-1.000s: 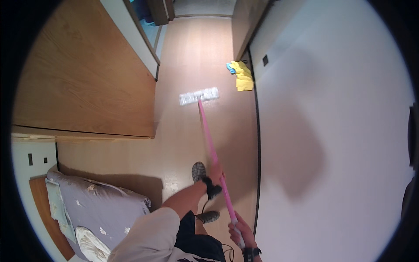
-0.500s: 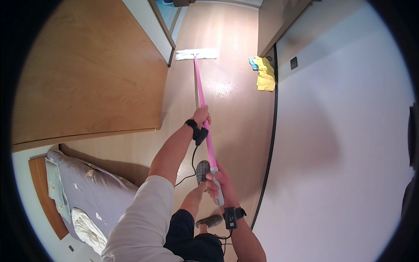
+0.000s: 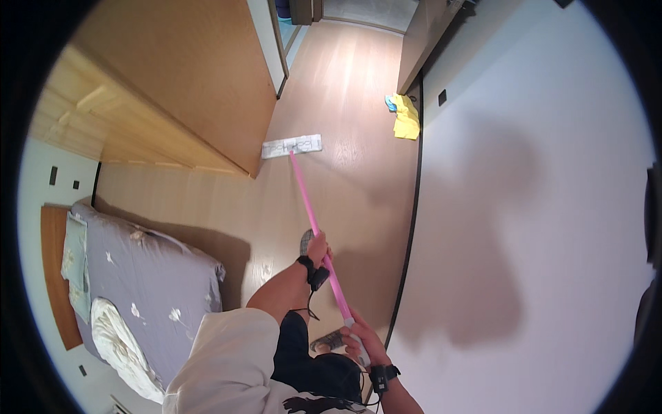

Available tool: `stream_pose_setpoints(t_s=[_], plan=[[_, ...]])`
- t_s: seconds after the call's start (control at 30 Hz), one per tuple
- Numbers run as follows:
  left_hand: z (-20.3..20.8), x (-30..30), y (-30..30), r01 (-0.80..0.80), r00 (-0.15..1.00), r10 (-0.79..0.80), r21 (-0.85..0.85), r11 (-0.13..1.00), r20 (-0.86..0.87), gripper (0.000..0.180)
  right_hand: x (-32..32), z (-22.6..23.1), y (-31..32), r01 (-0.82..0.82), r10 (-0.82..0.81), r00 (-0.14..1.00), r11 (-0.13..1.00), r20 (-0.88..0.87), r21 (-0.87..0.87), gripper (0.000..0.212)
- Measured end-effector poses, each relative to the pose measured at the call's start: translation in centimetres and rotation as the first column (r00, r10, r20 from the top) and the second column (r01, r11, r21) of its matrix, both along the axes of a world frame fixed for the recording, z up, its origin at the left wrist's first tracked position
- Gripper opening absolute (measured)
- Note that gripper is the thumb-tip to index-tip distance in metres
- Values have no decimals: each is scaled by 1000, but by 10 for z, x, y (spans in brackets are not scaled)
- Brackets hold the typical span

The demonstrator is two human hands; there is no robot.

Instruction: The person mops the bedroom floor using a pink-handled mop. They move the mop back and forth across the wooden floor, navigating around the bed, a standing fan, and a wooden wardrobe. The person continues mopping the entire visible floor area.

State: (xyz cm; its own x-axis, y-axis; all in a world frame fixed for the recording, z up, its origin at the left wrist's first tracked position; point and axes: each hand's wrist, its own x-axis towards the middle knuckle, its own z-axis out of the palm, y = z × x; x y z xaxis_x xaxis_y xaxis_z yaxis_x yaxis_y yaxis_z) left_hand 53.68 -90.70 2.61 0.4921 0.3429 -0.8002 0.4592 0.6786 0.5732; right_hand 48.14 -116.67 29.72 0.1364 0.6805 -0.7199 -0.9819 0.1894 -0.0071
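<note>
A flat mop with a pink pole slants up and left away from me. Its white rectangular head lies on the wood floor near the corner of the wooden cabinet. My left hand is closed around the middle of the pink pole. Lower down, my right hand wraps the grey-white grip at the pole's end. Both wrists wear black straps with small devices and cables.
A bed with a grey floral cover stands at the left. A tall wooden cabinet is at the upper left. Yellow and blue cloths lie by the open door. A white wall runs along the right.
The mop head has come back toward me and a little left, turning slightly. Both hands have drawn down and nearer with the pole. The bed and cabinet's side show more.
</note>
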Motion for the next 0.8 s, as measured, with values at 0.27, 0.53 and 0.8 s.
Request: stream_pose_setpoints(t_s=[0.27, 0.53, 0.8], plan=[[56, -247, -266, 198, 978, -195, 34, 980, -68, 46, -164, 97, -233, -189, 187, 982, 964, -29, -188, 70], [124, -307, -313, -60, 988, 20, -250, 966, -156, 49, -207, 160, -269, -248, 229, 968, 932, -100, -264, 68], [28, -260, -126, -18, 988, 14, -21, 1000, -151, 58, -184, 52, -118, -199, 201, 980, 971, -2, -132, 66]])
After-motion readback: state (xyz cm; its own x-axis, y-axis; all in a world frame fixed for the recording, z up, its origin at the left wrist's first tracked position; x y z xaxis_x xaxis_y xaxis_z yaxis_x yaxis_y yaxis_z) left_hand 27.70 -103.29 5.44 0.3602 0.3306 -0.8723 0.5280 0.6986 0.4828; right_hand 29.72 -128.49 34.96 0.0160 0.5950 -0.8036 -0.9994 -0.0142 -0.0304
